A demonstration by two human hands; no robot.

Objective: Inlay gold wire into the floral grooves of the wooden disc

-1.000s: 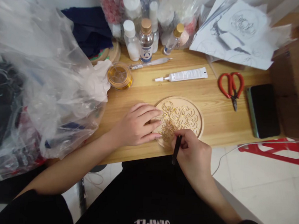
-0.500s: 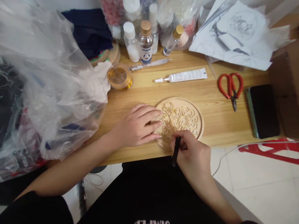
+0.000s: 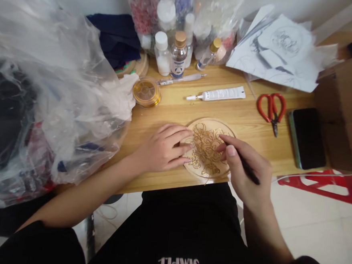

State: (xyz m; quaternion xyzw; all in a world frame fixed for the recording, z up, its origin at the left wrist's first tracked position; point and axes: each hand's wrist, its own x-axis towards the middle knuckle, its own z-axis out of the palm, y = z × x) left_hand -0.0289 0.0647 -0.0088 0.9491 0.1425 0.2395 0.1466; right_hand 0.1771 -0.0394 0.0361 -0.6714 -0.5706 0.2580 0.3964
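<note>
A round pale wooden board (image 3: 228,126) lies near the table's front edge, with a flower pattern of bent gold wire (image 3: 199,150) on it. My left hand (image 3: 166,149) rests flat with fingers apart, its fingertips on the board's left side. My right hand (image 3: 253,167) is closed round slim black tweezers (image 3: 247,169) over the right side of the board. Their tip is close to the upper right petals; whether it touches the wire I cannot tell. A thin loose wire end pokes out past the board's lower edge.
Behind the board lie a white glue tube (image 3: 223,94), a spool of gold wire (image 3: 147,91) and a pen (image 3: 182,79). Red-handled pliers (image 3: 271,110) and a phone (image 3: 307,137) are to the right. Bottles (image 3: 179,56) and papers (image 3: 275,50) stand behind; a plastic bag (image 3: 99,114) bulges at left.
My right hand has moved right and away from me with the tweezers, from the board's near edge to its right side. My left hand stays on the board. The view has shifted slightly.
</note>
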